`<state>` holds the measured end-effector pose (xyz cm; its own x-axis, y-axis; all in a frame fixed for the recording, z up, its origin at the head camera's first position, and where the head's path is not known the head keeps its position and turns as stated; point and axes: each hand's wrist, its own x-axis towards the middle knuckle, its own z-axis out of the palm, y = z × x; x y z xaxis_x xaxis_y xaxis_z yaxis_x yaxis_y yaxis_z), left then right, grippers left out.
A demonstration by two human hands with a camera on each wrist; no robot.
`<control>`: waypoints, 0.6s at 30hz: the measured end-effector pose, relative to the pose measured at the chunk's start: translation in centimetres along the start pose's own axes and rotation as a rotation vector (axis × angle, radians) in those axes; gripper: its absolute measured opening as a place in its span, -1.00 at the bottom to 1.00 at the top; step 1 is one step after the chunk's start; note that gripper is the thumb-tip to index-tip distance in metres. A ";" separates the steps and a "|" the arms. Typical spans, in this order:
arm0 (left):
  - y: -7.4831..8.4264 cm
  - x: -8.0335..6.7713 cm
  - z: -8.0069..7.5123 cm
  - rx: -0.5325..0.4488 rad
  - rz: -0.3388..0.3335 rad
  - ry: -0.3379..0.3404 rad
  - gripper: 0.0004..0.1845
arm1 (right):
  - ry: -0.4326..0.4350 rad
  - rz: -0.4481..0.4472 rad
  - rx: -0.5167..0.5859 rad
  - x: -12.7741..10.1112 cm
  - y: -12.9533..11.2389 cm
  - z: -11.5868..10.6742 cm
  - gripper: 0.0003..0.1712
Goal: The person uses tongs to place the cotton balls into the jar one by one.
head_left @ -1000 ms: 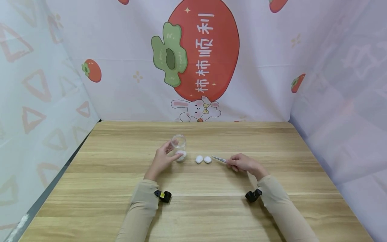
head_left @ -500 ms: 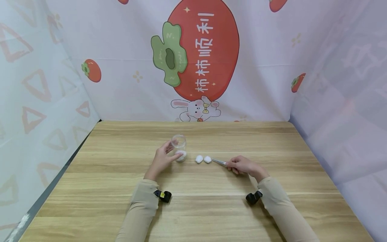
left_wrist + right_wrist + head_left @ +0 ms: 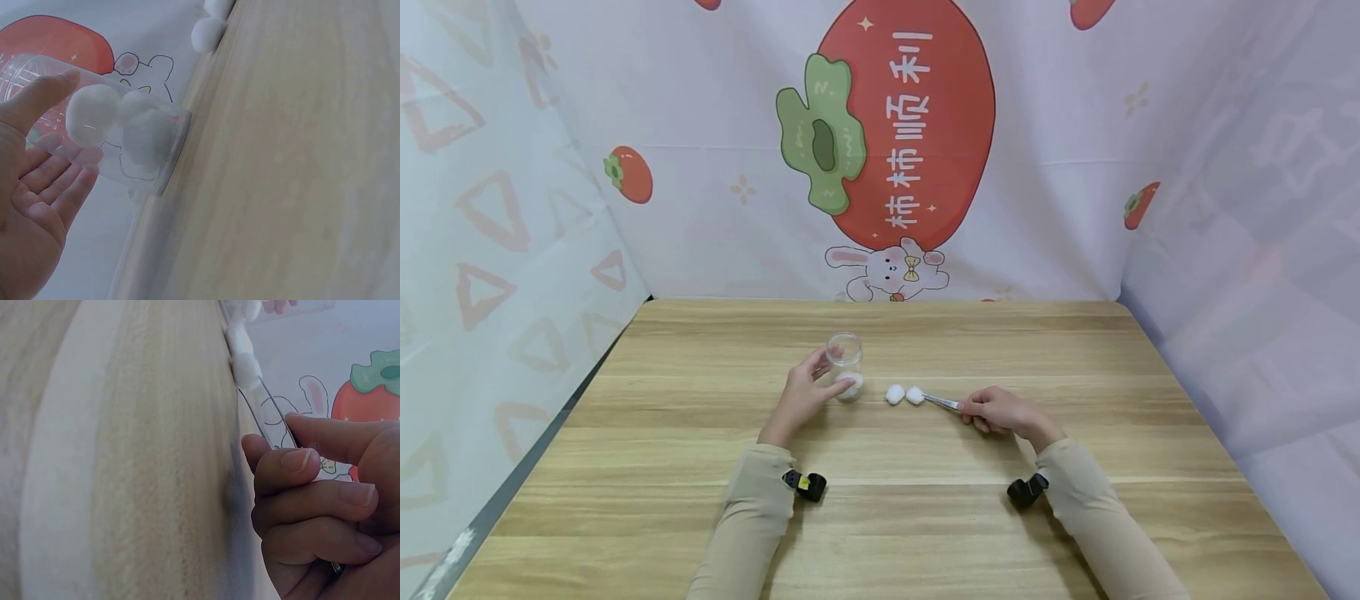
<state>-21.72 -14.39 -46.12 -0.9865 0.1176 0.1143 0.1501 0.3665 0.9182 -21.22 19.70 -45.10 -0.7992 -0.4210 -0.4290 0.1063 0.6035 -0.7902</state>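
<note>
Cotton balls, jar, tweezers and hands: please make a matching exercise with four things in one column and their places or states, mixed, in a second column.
Things:
1. jar
2. tweezers
3. two loose cotton balls
4. left hand

Places or states:
A. lie side by side on the table
B. pinched in the right hand
C. clear, upright, cotton balls inside
D. holds the jar

Pairs: 1-C, 2-B, 3-A, 4-D

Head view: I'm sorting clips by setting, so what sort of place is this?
Probably a staged indoor recording booth, not a home or workshop. A printed cartoon backdrop and pale sheets enclose a wooden table on three sides, and it carries only a small clear jar, cotton balls and tweezers.
</note>
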 end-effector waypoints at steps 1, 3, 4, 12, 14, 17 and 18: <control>0.0 0.0 0.0 0.004 -0.002 0.001 -0.24 | 0.002 0.003 -0.001 0.0 0.0 0.0 -0.61; 0.0 0.0 0.0 0.007 -0.009 0.004 -0.23 | 0.002 0.007 -0.004 0.1 -0.1 0.1 -0.62; 0.0 0.0 0.0 0.010 -0.011 0.003 -0.23 | 0.001 0.007 -0.006 0.1 -0.1 0.1 -0.62; -0.1 0.0 0.1 0.016 -0.018 0.004 -0.21 | -0.003 -0.003 -0.021 0.3 -0.6 0.3 -0.60; 0.0 0.0 0.1 0.013 -0.020 0.004 -0.20 | 0.004 -0.004 -0.023 0.4 -0.6 0.4 -0.61; -0.1 0.0 0.1 0.016 -0.016 0.006 -0.19 | 0.020 -0.012 -0.023 0.7 -0.7 0.5 -0.62; -0.1 0.1 0.1 0.014 -0.015 0.007 -0.19 | 0.027 -0.015 -0.025 0.7 -0.7 0.6 -0.62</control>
<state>-21.78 -14.35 -46.21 -0.9890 0.1061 0.1033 0.1364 0.3811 0.9144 -21.53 18.62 -45.11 -0.8160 -0.4124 -0.4050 0.0796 0.6139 -0.7854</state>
